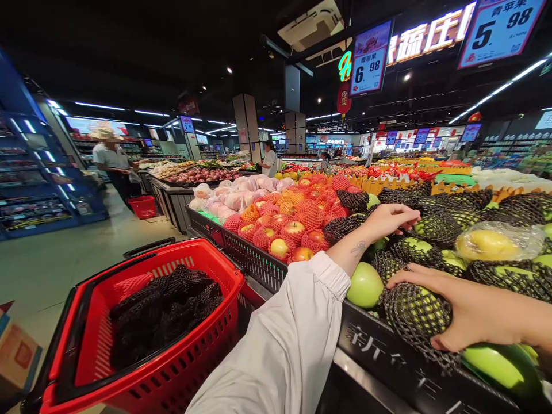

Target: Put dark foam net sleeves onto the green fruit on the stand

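My left hand [390, 219] reaches out over a fruit display and rests with curled fingers on green apples wrapped in black foam netting [435, 227]. My right hand [470, 307] lies flat on a netted green apple [416, 313] at the display's front edge, fingers spread over it. A bare green apple [364, 285] sits between my two arms. A red shopping basket [142, 336] stands at my lower left, with a pile of black foam nets [166, 310] in it.
Red apples in red netting [293, 224] and pale bagged fruit [235, 198] fill the display further left. A bagged yellow fruit [491, 242] lies at right. A person [112, 167] stands in the aisle by another red basket [142, 206]. Price signs [370, 57] hang overhead.
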`<state>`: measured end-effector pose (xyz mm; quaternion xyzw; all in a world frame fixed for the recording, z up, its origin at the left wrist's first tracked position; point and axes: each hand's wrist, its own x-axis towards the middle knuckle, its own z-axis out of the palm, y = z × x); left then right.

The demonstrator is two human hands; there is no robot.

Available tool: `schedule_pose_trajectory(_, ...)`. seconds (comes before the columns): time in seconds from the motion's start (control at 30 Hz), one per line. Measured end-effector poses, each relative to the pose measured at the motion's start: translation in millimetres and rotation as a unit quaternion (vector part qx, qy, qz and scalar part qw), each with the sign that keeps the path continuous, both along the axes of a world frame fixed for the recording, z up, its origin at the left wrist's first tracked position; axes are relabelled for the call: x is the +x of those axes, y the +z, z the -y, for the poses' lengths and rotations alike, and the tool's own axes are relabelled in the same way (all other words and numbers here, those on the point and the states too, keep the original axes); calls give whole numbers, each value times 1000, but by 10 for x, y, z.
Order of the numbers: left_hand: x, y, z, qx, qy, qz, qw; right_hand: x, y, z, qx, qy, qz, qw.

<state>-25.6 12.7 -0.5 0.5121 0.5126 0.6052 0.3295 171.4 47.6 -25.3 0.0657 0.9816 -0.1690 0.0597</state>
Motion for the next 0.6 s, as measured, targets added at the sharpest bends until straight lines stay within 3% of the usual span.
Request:
schedule_pose_trajectory(0.17, 6, -8, 3, 4, 9, -2, 1000, -31, 11, 112, 38, -36, 18, 998)
schedule_pose_trajectory(0.37, 23, 14, 19, 36, 66, 5, 997, 116, 247, 10, -37, 20, 34, 999)
schedule_pose_trajectory(0.5, -69, 1, -37, 115, 183, 23, 976, 152, 332, -56, -54, 44, -21, 997)
schedule_pose_trajectory(0.6, -177, -3, -46, 185, 309, -21, 933, 91, 299, -27, -82, 57, 6, 995)
